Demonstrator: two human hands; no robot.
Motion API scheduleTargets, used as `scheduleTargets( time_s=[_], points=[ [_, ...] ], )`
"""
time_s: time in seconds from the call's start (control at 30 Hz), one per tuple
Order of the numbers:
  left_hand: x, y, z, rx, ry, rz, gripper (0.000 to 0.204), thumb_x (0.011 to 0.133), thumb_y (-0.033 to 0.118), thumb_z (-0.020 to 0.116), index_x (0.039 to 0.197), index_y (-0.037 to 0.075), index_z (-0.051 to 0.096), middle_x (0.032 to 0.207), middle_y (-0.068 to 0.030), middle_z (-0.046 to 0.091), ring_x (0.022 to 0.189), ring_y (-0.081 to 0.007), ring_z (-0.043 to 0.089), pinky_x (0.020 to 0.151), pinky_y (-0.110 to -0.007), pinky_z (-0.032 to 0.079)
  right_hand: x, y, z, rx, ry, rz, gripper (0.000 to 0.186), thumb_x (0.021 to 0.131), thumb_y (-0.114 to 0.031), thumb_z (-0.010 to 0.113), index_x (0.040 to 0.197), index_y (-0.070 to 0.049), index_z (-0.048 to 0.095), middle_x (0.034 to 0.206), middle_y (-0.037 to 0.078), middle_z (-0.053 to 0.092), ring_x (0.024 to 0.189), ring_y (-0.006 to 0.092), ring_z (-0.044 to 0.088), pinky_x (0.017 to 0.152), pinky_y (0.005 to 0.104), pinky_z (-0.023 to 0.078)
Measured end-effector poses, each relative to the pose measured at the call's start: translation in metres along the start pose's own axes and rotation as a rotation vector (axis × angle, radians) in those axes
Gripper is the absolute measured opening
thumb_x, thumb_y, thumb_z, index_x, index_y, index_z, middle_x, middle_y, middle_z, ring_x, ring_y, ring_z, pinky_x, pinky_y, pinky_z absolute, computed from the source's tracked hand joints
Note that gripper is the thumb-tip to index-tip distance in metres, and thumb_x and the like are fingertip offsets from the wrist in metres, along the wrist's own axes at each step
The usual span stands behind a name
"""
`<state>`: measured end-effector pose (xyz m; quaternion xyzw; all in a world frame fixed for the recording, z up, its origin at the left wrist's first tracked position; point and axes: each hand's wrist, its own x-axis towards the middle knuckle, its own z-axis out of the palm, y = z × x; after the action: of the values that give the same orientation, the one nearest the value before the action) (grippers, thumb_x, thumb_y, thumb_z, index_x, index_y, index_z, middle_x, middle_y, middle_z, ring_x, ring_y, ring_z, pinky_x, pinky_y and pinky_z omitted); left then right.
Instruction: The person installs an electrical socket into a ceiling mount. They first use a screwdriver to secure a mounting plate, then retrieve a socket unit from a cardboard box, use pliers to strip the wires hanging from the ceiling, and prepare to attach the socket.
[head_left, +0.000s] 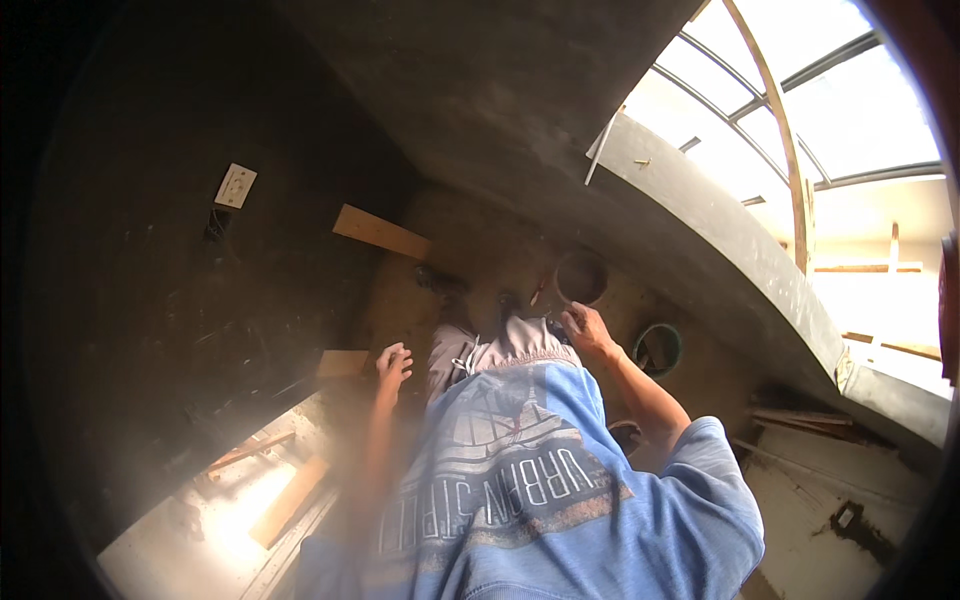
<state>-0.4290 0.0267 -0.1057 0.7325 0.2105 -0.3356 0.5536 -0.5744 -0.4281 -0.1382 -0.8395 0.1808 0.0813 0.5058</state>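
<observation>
Walls [200,320] in dark grey fill the left side and the top, meeting in a corner. Window [830,110] panes glare white at upper right, crossed by dark bars and a long upright strip of wood. Below them a grey ledge [740,240] curves down to the right, with a thin white strip [601,150] leaning at its near end. Brown floor [480,225] lies ahead of the person, whose blue shirt [520,470] and pale trousers [525,345] take up the lower middle. At lower left, pieces of wood [290,502] lie in bright light.

A long board [382,232] lies beyond the feet, by the left wall. A dark bucket [581,278] stands on the floor just beyond the right hand [586,328]; a green-rimmed bucket [658,350] stands to its right, its contents too dim to tell. A short board [343,363] lies just left of the left hand [394,364].

The left hand is half open, fingers loosely bent, with nothing visible in its grasp. The right hand's fingers curl downward in front of the trousers; whether they hold anything cannot be told. A white socket [236,186] sits on the left wall. Smallest is a slim reddish object [538,293], left of the dark bucket.
</observation>
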Motion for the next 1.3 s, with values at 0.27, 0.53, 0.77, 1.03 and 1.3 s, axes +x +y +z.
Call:
scheduleTargets(
  time_s=[0.27,0.53,0.77,1.03,1.3],
  points=[
    [0.002,-0.009,0.063,0.031,-0.107,0.191,0.036,0.095,0.028,0.061,0.126,0.009,0.056,0.106,-0.0046,0.065,0.09,-0.0121,0.062,0.069,-0.028,0.053,0.049,0.013,0.03,-0.189,-0.186,-0.123,0.027,0.094,-0.025,0.059,0.092,0.002,0.06,0.083,0.027,0.059,0.074,0.0435,0.055,0.068,0.0439,0.046],
    [-0.015,0.032,0.099,-0.046,-0.07,0.403,0.039,0.097,0.033,0.06,0.125,0.007,0.056,0.111,-0.0046,0.064,0.097,-0.0143,0.061,0.078,-0.031,0.052,0.042,-0.099,-0.044,0.055,0.075,-0.362,0.01,0.092,-0.003,0.053,0.084,0.002,0.053,0.075,0.015,0.048,0.067,0.0287,0.051,0.063,0.036,0.042],
    [-0.113,0.245,0.211,0.401,-0.22,1.181,0.039,0.097,0.031,0.058,0.124,0.004,0.054,0.112,-0.0186,0.063,0.099,-0.0357,0.064,0.081,-0.043,0.052,0.041,-0.26,-0.12,0.567,0.313,-0.274,0.029,0.102,-0.03,0.053,0.093,-0.003,0.058,0.069,-0.001,0.051,0.058,0.0065,0.05,0.052,0.0222,0.043],
    [-0.173,0.275,0.176,0.413,-0.396,0.971,0.025,0.101,0.029,0.049,0.107,0.004,0.052,0.071,-0.0214,0.06,0.072,-0.0428,0.063,0.062,-0.049,0.046,0.02,-0.304,-0.093,1.068,0.103,-0.193,0.03,0.1,-0.032,0.056,0.09,-0.005,0.06,0.064,-0.003,0.049,0.054,0.004,0.042,0.049,0.0212,0.032],
    [-0.216,0.26,0.148,0.579,-0.03,0.948,0.022,0.1,0.027,0.052,0.107,0.006,0.054,0.083,-0.0222,0.065,0.078,-0.0416,0.065,0.06,-0.048,0.049,0.014,-0.333,-0.069,1.052,0.066,-0.05,0.031,0.098,-0.036,0.058,0.094,-0.005,0.06,0.083,0.002,0.064,0.059,0.0059,0.05,0.052,0.0205,0.04]
  ],
)
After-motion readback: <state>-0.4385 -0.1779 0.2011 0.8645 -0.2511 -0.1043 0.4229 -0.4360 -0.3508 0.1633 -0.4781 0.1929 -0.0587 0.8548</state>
